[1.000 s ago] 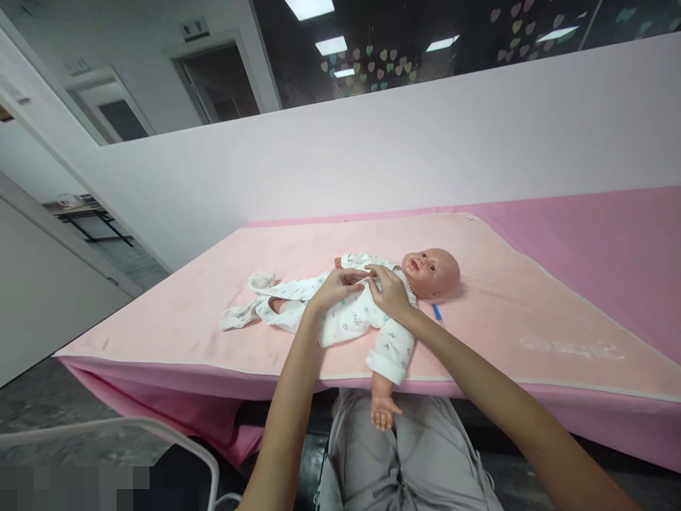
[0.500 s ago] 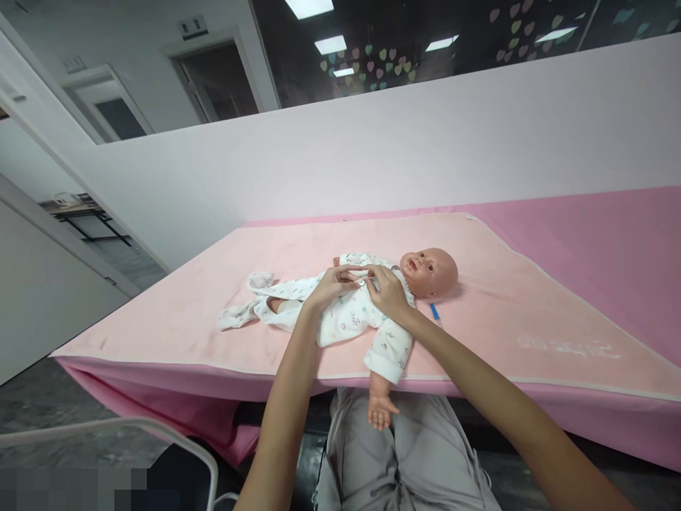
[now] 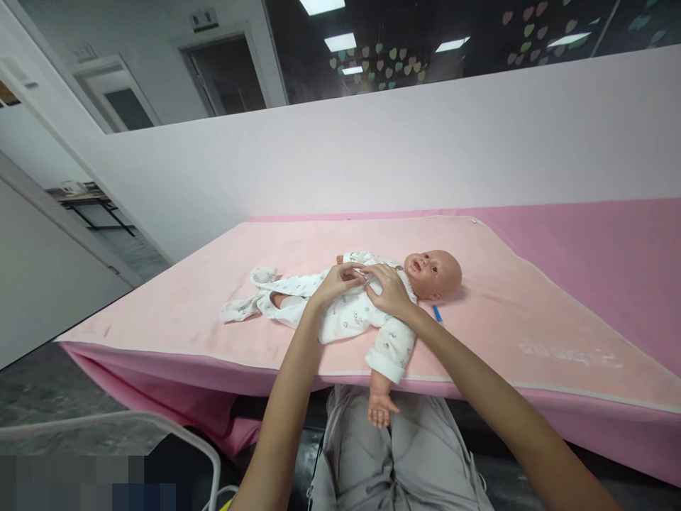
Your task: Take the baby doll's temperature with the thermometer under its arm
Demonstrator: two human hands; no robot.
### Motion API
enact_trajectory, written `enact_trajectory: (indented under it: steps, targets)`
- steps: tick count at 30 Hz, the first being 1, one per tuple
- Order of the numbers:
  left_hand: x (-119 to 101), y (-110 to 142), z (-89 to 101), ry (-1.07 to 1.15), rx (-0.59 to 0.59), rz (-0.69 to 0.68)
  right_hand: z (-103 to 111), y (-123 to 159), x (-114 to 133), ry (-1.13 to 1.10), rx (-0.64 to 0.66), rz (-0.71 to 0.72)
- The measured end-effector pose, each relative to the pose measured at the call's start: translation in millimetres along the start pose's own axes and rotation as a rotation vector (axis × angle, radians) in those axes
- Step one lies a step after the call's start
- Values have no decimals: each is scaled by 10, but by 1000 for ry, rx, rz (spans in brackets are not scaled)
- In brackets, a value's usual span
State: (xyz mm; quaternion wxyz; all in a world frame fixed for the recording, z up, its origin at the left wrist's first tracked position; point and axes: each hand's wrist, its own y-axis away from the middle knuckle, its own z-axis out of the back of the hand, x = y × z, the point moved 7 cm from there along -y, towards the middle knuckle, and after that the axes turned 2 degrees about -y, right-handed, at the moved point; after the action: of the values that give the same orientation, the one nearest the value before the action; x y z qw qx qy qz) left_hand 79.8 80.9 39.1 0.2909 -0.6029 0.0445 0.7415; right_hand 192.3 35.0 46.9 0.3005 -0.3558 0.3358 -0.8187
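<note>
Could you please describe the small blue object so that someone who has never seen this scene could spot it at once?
On the peach cloth, find the doll and follow it to its bald head. Between that head and the person's right forearm lies a narrow blue object. Its solid blue sets it apart from the doll's white, patterned clothes.

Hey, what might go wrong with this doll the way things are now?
The doll's near arm juts past the mat's front edge, so the person's legs might bump it.

The small blue item lies close to the right forearm and might get knocked.

The left hand and right hand crowd together at its chest, so fingers might get in each other's way.
</note>
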Motion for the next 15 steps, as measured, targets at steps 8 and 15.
enact_trajectory:
  steps: [8,15]
  targets:
    - [12,-16,-22,-105,-47,-52,-23,-14,-6,6,44,-15]
    - [17,122,370,147,-447,-72,-9,5,57,112,3,-22]
